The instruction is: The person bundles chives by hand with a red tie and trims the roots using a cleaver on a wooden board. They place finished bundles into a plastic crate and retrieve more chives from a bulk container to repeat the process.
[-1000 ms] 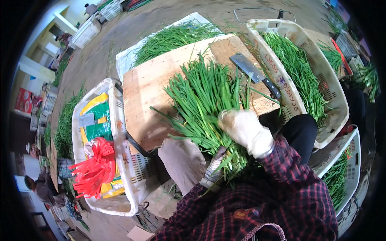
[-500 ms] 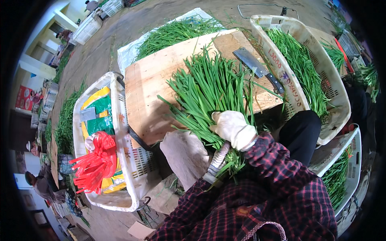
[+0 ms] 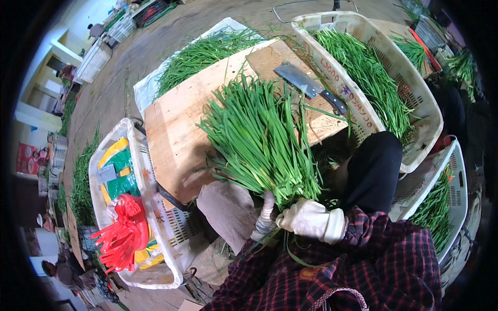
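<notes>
A large bunch of garlic chives (image 3: 259, 137) leans from my lap onto the wooden board (image 3: 171, 119), its leaf tips pointing away from me. My left hand (image 3: 265, 215), in a pale glove, is closed around the lower end with the thumb up; its other fingers are hidden under the bunch. Beside it, my white-gloved right hand (image 3: 311, 220) has its fingers closed at the bottom end of the bunch. A few loose strands (image 3: 293, 251) hang below that hand. A cleaver (image 3: 306, 83) with a black handle lies on the board's far right.
At left a white crate (image 3: 179, 254) holds red ties (image 3: 124, 233), a green-yellow bag (image 3: 120, 173) and a scraper-like blade (image 3: 107, 173). Crates of chives (image 3: 363, 72) stand at right. More chives (image 3: 202, 57) lie on white sheeting behind the board. A person (image 3: 65, 269) is at far left.
My right hand has moved down from the middle of the bunch to its lower end. The bunch has fanned out and now stands higher above my hands. The whole view has shifted slightly.
</notes>
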A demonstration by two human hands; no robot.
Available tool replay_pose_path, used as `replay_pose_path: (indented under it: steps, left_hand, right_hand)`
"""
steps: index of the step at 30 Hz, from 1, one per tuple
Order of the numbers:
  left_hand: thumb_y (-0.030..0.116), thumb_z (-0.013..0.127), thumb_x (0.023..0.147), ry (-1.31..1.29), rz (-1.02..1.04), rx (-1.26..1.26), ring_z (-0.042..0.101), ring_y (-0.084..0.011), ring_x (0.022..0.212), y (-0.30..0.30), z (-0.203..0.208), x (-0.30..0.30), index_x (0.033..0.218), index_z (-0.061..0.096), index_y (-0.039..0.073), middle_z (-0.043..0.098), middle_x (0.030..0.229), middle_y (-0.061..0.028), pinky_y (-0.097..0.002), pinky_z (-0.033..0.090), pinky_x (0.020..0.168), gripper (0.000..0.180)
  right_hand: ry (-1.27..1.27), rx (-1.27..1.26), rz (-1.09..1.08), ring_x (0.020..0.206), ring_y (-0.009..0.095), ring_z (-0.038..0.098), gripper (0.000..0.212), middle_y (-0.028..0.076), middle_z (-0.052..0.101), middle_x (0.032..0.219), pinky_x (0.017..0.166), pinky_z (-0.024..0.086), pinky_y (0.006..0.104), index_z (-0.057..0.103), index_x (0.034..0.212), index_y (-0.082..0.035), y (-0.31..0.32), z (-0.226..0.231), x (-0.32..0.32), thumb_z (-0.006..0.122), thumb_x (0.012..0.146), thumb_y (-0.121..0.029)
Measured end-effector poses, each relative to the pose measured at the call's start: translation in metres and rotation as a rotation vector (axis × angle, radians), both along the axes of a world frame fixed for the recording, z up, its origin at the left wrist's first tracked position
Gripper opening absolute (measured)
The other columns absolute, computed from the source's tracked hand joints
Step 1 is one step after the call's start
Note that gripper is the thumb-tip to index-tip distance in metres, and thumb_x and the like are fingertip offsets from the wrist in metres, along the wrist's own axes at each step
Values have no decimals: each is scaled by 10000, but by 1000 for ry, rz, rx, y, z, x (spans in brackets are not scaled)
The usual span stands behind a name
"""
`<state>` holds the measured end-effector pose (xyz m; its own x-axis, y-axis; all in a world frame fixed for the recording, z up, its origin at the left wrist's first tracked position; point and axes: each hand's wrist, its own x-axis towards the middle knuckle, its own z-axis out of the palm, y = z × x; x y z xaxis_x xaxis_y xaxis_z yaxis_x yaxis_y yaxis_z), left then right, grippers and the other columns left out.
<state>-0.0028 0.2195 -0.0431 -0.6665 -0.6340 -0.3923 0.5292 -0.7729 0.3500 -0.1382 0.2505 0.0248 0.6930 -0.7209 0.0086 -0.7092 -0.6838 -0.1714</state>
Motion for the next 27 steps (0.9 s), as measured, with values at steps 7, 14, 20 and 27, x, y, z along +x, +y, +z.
replay_pose_path:
  steps: [7, 14, 20, 27]
  left_hand:
    - [264, 690, 844, -55, -92, 198, 652, -221, 912, -1, -14, 12, 1117, 646, 46, 686, 1008, -94, -373, 533, 805, 352]
    - [256, 689, 834, -69, -52, 70, 650, -229, 895, 0, -13, 22, 1086, 647, 42, 684, 987, -100, -374, 532, 791, 333]
    - [250, 689, 826, -105, -22, 54, 648, -236, 880, 3, -14, 31, 1060, 648, 39, 682, 970, -106, -376, 531, 779, 318]
    - [243, 689, 816, -155, 24, 18, 646, -244, 862, 14, -11, 37, 1029, 650, 36, 679, 950, -112, -377, 530, 765, 300]
  right_hand:
    - [-882, 482, -17, 725, 324, 647, 347, 159, 660, 844, 599, 523, 395, 601, 1155, -70, -29, 68, -26, 596, 901, -308]
    - [-542, 165, -1060, 837, 400, 642, 582, 231, 670, 861, 755, 515, 439, 617, 1108, 47, -81, -4, -98, 496, 921, -491]
    - [-921, 669, -1052, 996, 438, 600, 845, 298, 633, 1029, 888, 465, 427, 585, 1151, 54, -62, -51, -32, 442, 848, -722]
    - [-861, 466, -1076, 995, 444, 592, 772, 320, 618, 1042, 861, 468, 445, 482, 1257, 92, -51, -60, 3, 499, 891, -588]
